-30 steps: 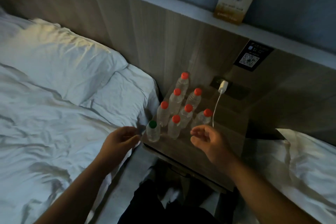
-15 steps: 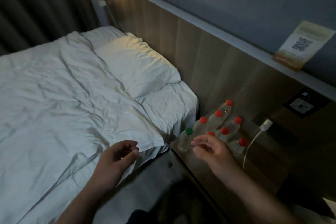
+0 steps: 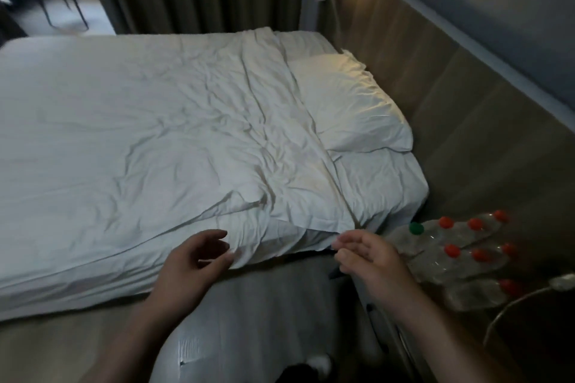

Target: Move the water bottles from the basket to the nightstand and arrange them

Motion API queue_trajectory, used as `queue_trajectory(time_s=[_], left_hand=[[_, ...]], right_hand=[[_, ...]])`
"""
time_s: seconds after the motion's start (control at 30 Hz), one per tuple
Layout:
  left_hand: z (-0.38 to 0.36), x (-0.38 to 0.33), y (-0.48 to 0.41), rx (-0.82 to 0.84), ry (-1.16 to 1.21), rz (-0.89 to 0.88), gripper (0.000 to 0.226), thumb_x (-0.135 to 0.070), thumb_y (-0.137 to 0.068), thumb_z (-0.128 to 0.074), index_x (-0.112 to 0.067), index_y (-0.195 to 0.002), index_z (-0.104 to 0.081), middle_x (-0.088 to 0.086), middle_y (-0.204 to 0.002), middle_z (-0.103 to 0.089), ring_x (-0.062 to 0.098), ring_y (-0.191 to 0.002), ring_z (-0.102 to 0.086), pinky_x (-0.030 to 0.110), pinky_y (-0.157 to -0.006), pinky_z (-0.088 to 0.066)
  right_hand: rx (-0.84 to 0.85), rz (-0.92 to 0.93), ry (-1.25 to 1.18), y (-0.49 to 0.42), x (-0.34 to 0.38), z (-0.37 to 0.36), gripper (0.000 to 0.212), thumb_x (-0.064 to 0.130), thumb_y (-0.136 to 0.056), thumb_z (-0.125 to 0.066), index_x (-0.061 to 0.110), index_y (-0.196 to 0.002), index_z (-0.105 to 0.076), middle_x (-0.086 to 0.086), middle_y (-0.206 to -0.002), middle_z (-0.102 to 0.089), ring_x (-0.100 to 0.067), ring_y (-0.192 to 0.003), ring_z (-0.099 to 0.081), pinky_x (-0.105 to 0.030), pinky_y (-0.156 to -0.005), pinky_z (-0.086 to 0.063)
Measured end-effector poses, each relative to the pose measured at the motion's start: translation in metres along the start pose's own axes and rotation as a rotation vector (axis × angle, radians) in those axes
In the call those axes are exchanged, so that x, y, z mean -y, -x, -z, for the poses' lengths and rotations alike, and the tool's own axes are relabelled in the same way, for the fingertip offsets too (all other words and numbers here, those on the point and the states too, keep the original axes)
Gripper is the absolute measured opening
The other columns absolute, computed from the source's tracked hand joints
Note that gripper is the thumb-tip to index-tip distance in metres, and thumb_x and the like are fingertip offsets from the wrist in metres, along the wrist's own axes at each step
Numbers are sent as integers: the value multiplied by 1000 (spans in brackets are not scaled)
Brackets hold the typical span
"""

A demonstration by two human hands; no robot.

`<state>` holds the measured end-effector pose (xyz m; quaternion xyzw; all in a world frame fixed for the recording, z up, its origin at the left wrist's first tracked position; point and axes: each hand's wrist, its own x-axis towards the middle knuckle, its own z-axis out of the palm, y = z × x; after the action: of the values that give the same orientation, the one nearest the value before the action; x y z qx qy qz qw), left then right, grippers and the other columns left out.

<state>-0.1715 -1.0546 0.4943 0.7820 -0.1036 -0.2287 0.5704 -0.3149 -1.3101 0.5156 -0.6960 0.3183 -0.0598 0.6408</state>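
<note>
Head view, clear water bottles [image 3: 460, 261] clustered upright on nightstand [image 3: 529, 336], red caps, one green, both hands [image 3: 189, 261] relaxed, empty.

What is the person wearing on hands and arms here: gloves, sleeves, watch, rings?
Nothing that shows. The left hand and right hand are ungloved, and both forearms are uncovered down to the frame's edge. No watch, band or ring is visible, though the light is dim.
</note>
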Motion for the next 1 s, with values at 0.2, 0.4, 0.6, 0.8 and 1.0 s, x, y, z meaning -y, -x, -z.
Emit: queue_trajectory(time_s=[0.2, 0.4, 0.6, 0.8, 1.0], left_hand=[[77, 30, 68, -149, -2, 17, 37, -32, -67, -74, -30, -104, -70, -2, -95, -76, 8, -89, -71, 13, -75, -54], [132, 47, 120, -392, 9, 15, 33, -19, -74, -81, -34, -100, -68, 2, -92, -74, 5, -85, -70, 10, -72, -52], [159, 59, 156, -646, 44, 75, 37, -51, -58, -70, -52, -96, -68, -4, -97, -73, 5, -90, -69, 20, -77, -56], [168, 58, 177, -926, 34, 190, 51, -57, -59, -64, -36, -105, -65, -7, -104, -71, 0, -96, -67, 14, -77, -53], [138, 52, 180, -1115, 105, 249, 47, -53, -60, -68, -36, -104, -68, -5, -103, -74, 7, -99, -69, 25, -84, -55]], right_hand=[[192, 55, 66, 20, 22, -80, 20, 13, -76, -72, 15, -94, -64, -4, -93, -73, -14, -89, -68, -33, -83, -54], [420, 91, 174, 14, 43, -154, 15, 0, -86, -65, 11, -96, -66, -8, -97, -72, -20, -91, -66, -38, -85, -55], [602, 159, 190, -11, 68, -224, 16, -4, -85, -64, 11, -93, -67, -9, -94, -74, -24, -91, -68, -38, -85, -54], [904, 242, 322, -48, 78, -277, 23, 0, -83, -68, 21, -92, -68, -3, -95, -74, -27, -94, -68, -46, -90, -54], [1151, 294, 400, -66, 88, -311, 29, 5, -83, -70, 33, -87, -70, -3, -93, -73, -28, -93, -66, -49, -90, -53]])
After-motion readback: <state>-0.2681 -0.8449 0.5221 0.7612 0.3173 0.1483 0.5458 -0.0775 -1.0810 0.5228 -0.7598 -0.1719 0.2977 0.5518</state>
